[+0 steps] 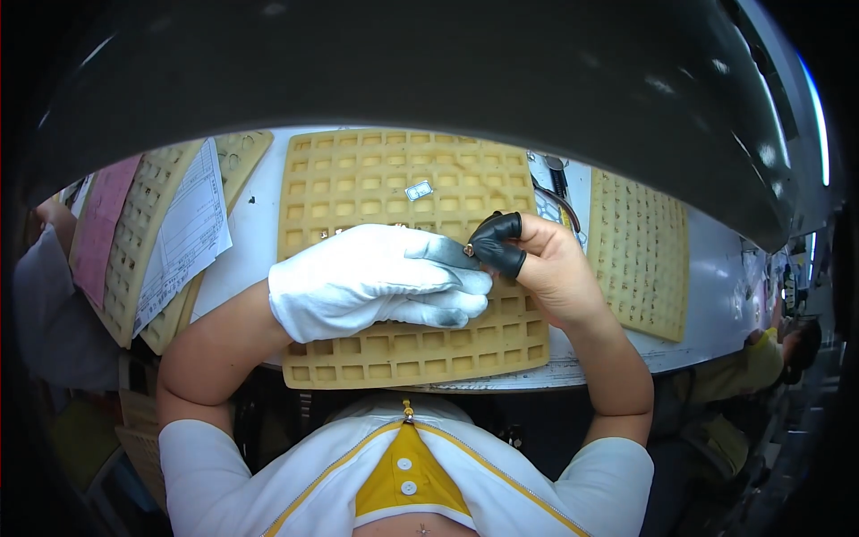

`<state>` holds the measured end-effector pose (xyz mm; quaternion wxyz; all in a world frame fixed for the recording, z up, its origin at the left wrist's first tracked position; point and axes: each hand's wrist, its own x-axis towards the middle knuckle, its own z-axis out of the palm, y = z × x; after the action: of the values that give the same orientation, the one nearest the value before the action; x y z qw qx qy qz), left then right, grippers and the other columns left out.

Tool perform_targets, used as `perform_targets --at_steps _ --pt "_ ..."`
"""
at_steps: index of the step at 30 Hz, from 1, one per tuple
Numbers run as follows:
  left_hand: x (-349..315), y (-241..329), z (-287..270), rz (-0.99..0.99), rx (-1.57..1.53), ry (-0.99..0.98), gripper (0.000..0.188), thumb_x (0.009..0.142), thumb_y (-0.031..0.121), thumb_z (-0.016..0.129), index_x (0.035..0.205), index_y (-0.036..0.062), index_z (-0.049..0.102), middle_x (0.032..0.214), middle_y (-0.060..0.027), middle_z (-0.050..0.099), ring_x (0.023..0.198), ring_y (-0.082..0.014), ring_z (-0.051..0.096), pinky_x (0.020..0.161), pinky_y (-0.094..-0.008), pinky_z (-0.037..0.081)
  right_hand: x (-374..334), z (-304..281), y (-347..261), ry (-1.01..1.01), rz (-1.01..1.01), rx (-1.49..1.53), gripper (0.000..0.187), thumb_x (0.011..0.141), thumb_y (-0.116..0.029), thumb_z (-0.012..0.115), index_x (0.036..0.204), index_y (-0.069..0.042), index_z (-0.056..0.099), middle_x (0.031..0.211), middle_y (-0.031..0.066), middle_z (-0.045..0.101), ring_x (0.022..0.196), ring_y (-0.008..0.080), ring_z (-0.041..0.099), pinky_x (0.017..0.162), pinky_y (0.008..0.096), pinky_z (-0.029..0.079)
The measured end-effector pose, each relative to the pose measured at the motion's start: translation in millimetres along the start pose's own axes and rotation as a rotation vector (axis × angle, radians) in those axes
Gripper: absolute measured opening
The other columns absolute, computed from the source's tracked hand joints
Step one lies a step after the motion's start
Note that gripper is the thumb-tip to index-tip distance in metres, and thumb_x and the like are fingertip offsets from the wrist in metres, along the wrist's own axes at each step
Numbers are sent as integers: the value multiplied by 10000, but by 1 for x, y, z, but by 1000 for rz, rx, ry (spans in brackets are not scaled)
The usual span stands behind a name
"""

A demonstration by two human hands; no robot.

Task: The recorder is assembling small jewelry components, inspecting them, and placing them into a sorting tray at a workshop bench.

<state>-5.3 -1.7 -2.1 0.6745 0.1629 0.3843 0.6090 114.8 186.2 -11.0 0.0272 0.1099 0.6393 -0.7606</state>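
Note:
A small gold-coloured metal piece, too small to name further, sits where my two hands meet above the yellow pocketed tray. My right hand wears black finger covers on thumb and index finger, and these pinch together at the piece. My left hand, in a white glove with grey-smudged fingertips, reaches in from the other side. Its fingers are pressed together, with the tips against the piece. Beyond the hands, a small white label lies on the tray. A few tiny shiny bits show just past the glove.
To the left, more pocketed trays overlap, with a printed paper sheet and a pink sheet on them. On the right lies a tray holding many tiny pieces, beside cables. A dark cover overhangs. Other people sit at both sides.

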Motion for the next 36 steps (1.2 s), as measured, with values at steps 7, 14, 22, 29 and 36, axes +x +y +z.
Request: perform_targets --at_steps 7,14,22,29,36 --pt "-3 0 3 8 18 25 413 882 162 597 1201 -85 510 1111 -195 611 978 -251 633 853 -303 522 -1 -1 0 -46 38 100 141 863 -85 609 969 -1 648 845 28 651 735 79 561 703 218 458" --pt "-5 3 6 19 159 86 375 899 199 581 1149 -78 543 1023 -185 642 884 -245 661 784 -317 551 -3 12 -5 7 -570 -695 158 768 40 604 923 16 628 894 83 561 802 166 567 683 263 465" --pt "-4 -1 7 89 163 158 339 899 192 584 1105 -75 555 1044 -199 640 917 -261 657 790 -323 552 -3 4 1 -3 -438 -312 206 847 39 538 1040 35 607 958 67 542 901 130 541 801 252 446" --pt "-6 2 11 106 273 176 275 867 153 617 1054 -49 610 1031 -131 656 919 -185 650 828 -289 521 -5 5 0 -14 -405 -308 230 844 35 551 1065 16 610 970 54 544 891 115 534 776 235 438" --pt "-3 -4 2 111 232 70 353 890 238 603 1101 -43 580 1000 -151 647 898 -211 647 815 -306 531 0 14 6 -42 -357 -290 182 813 -24 647 993 -16 628 945 36 553 850 102 553 747 231 452"
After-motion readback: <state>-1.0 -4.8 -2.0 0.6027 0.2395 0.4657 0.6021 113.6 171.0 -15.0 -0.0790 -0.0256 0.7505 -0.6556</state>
